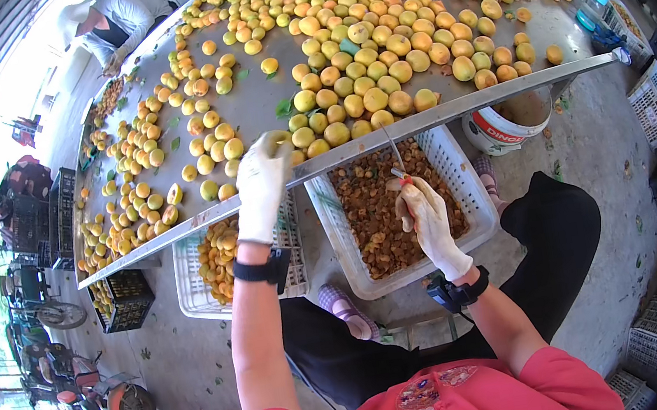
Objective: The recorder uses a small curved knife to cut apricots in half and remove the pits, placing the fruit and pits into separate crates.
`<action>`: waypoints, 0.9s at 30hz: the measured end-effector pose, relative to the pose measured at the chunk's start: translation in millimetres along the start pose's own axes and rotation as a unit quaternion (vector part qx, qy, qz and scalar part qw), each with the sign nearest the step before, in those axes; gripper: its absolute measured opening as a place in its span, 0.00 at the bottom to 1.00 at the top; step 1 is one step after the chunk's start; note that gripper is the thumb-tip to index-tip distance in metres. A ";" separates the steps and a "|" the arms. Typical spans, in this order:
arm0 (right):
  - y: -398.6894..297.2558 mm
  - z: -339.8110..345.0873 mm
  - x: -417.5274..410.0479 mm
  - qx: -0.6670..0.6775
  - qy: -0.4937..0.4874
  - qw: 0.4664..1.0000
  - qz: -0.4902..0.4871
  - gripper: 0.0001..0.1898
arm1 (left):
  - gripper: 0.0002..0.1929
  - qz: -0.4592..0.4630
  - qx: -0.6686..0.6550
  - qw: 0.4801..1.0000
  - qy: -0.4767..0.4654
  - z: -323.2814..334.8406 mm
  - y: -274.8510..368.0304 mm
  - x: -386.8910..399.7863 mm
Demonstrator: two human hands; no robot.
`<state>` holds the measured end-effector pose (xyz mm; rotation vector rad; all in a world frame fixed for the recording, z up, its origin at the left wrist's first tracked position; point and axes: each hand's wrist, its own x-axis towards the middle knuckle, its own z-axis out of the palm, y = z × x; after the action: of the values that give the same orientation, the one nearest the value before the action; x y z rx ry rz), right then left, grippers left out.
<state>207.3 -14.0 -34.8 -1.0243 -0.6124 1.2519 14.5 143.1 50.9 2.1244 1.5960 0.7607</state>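
Observation:
My left hand (263, 182), in a whitish glove, reaches over the metal table's front rim (352, 147) among yellow-orange apricots (375, 99). Its fingers curl down at the edge of the pile; whether they grip a fruit is not clear. My right hand (428, 220), also gloved, holds a thin-bladed knife (401, 174) with the blade pointing up towards the rim. Below that hand stands a white plastic crate (479, 213) of brown fruit stones (381, 223). A second white crate (191, 297), partly behind my left forearm, holds orange apricot pieces (219, 250).
Left of the crates is a black crate (130, 302) with fruit. A white bucket (502, 129) stands under the table's right part. Another person (118, 24) sits at the far left side. A bottle (593, 5) is beyond the right edge. Motorbikes (112, 407) stand at left.

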 end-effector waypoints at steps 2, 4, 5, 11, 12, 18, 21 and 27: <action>-1.1 -5.1 1.6 -0.007 0.000 1.000 0.002 0.16 | 0.16 0.026 0.131 0.990 -0.035 18.7 -5.8 17.8; -0.6 -12.2 2.5 -0.007 0.008 1.000 0.014 0.16 | 0.17 0.051 0.200 0.977 -0.052 30.8 -3.8 33.0; -0.9 -14.0 4.1 -0.007 0.010 1.000 0.012 0.16 | 0.17 0.039 0.249 0.964 -0.083 33.2 -3.4 40.7; -6.8 -7.6 -0.2 0.007 -0.009 1.000 0.018 0.16 | 0.17 0.088 0.268 0.957 -0.073 35.1 -11.4 46.1; -9.3 -3.0 -2.3 0.006 -0.016 1.000 0.013 0.16 | 0.18 0.073 0.203 0.974 -0.070 29.5 -14.4 42.1; -40.0 12.6 -21.8 0.005 -0.064 0.998 -0.010 0.16 | 0.18 -0.085 -0.341 0.930 -0.109 -4.4 22.5 -8.6; -44.4 31.1 -29.5 0.027 -0.115 0.993 0.017 0.15 | 0.22 -0.011 -0.473 0.877 -0.085 -17.6 49.9 -62.2; -40.9 50.2 -45.8 -0.070 -0.165 0.983 0.038 0.18 | 0.21 -0.063 -0.677 0.722 -0.125 -11.3 30.3 -113.7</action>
<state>172.7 -42.9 30.5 -0.9683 -0.9347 1.4781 6.4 25.3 55.4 0.9154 0.5513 1.0400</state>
